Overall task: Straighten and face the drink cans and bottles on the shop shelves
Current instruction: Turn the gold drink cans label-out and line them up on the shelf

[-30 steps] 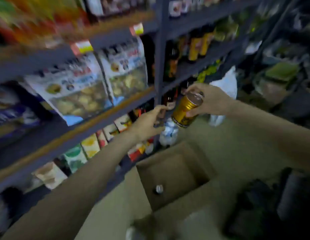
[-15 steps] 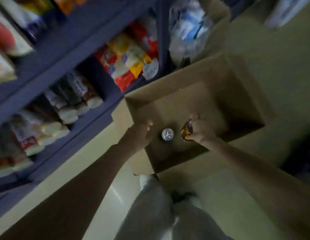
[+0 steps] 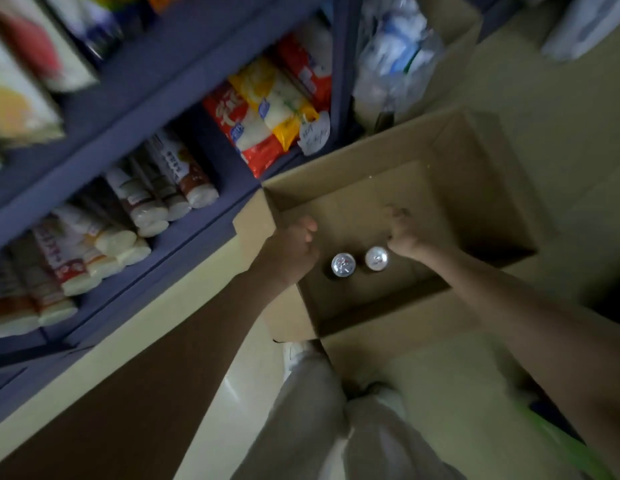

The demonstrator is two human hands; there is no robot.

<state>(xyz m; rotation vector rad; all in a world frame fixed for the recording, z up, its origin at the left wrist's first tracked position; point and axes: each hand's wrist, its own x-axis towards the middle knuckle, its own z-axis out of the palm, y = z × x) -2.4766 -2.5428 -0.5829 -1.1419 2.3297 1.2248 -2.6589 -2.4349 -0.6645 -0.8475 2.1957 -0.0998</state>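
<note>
Looking down from the head cam: blue shelving [image 3: 183, 98] on the left holds noodle packets [image 3: 267, 123] and stacked white tubes [image 3: 142, 209]; a bag of plastic bottles [image 3: 395, 64] sits beyond the open cardboard box [image 3: 474, 174] on the floor. Two cans stand upright, side by side, inside the box: left can [image 3: 343, 265], right can [image 3: 376, 258] (only silver tops show). Left hand [image 3: 291, 251] rests at the box's near-left wall, fingers loosely curled, holding nothing. Right hand [image 3: 405, 233] hovers just beside the right can, blurred; fingers curled, grip can't be told. Pale trousers [image 3: 353, 427] below.
</note>
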